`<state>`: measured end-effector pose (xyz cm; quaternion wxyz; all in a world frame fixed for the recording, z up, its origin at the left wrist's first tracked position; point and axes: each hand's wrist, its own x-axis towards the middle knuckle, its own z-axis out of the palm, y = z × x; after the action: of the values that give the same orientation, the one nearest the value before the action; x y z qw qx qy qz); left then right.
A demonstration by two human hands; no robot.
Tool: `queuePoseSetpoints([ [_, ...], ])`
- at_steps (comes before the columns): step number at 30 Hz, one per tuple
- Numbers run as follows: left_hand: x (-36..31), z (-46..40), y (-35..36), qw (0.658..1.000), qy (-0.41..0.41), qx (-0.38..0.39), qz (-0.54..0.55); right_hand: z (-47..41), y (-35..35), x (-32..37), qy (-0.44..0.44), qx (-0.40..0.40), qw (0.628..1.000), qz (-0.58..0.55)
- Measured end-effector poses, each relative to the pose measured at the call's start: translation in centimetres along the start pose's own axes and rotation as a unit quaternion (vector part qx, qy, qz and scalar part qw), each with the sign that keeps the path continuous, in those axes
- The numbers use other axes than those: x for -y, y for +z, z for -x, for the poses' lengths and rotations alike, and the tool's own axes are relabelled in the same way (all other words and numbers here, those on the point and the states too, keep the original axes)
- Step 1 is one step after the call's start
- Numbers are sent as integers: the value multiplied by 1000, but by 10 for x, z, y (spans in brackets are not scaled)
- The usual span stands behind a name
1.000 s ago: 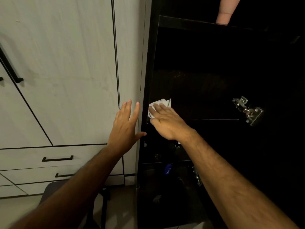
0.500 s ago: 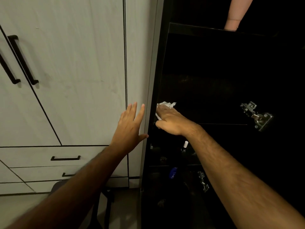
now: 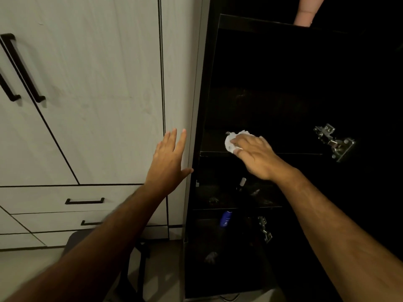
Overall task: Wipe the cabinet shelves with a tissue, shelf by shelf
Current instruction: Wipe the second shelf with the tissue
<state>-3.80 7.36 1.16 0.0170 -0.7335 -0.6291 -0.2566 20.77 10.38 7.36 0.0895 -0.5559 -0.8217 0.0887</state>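
Observation:
A dark open cabinet fills the right half of the head view. My right hand (image 3: 256, 156) presses a crumpled white tissue (image 3: 232, 141) onto the middle shelf (image 3: 294, 152), near its front edge and left of centre. My left hand (image 3: 169, 162) lies flat, fingers apart, against the pale panel at the cabinet's left side, holding nothing. The shelf above (image 3: 250, 23) is dark and its surface is barely visible.
A metal door hinge (image 3: 334, 142) sticks out right of the tissue. Lower shelves hold small items, including a white-capped bottle (image 3: 242, 183) and a blue bottle (image 3: 225, 219). Another hinge (image 3: 265, 231) sits lower down. White doors and drawers with black handles (image 3: 24, 68) stand left.
My right hand has slid the tissue to the right along the shelf, away from the cabinet's left wall. My left hand stays flat on the panel.

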Motion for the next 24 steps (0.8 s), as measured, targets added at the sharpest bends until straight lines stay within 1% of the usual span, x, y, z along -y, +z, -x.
queuePoseSetpoints([
  [2,-1,2,0,1000,0,2,4,-10,1,7,17,-35,999,9],
  [3,-1,3,0,1000,0,1,6,-14,5,16,9,-38,999,14],
  [6,-2,5,-1,1000,4,-7,16,-14,20,55,-37,-6,999,20],
  [8,-2,6,-2,1000,3,-11,20,-7,30,72,-71,0,997,23],
  [11,-1,10,-2,999,-3,-10,31,-1,33,66,-106,14,994,8],
  [13,2,12,-3,999,-4,-13,41,-4,29,54,-136,34,990,-18],
  [14,2,13,-4,999,-4,-13,45,-7,26,49,-143,29,989,-39],
  [17,3,14,-5,998,-9,-17,59,-15,27,50,-142,-41,986,-77],
  [21,-3,13,-2,997,-2,-31,75,-24,45,57,-139,-148,978,-44],
  [24,-6,13,3,996,2,-47,82,-26,53,54,-156,-191,969,-18],
])
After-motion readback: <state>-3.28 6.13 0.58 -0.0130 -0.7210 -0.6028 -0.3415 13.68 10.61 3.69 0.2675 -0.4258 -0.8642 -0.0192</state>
